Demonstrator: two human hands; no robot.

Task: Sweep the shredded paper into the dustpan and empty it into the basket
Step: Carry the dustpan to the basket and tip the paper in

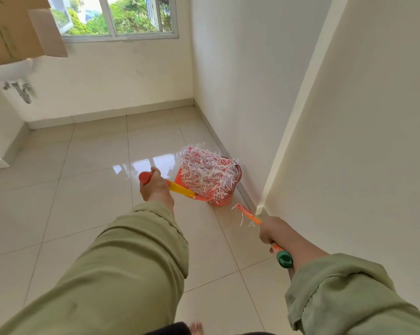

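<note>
My left hand (154, 187) grips the orange and yellow handle of an orange dustpan (196, 195). The pan is tipped over a pink mesh basket (224, 195) that stands against the right wall. A heap of white and red shredded paper (204, 169) lies across the pan and the basket's top. My right hand (270, 229) holds an orange brush (248, 215) by its handle, whose green end cap sticks out behind the hand. A few paper strips cling to the brush head, which points toward the basket and hovers just right of it.
Glossy cream floor tiles (95, 189) stretch left and toward me. A wall corner (261, 209) juts out beside the brush. A white sink (8, 71) with a drain pipe hangs at the far left, under a cardboard box (18, 27). A window (122, 18) is in the back wall.
</note>
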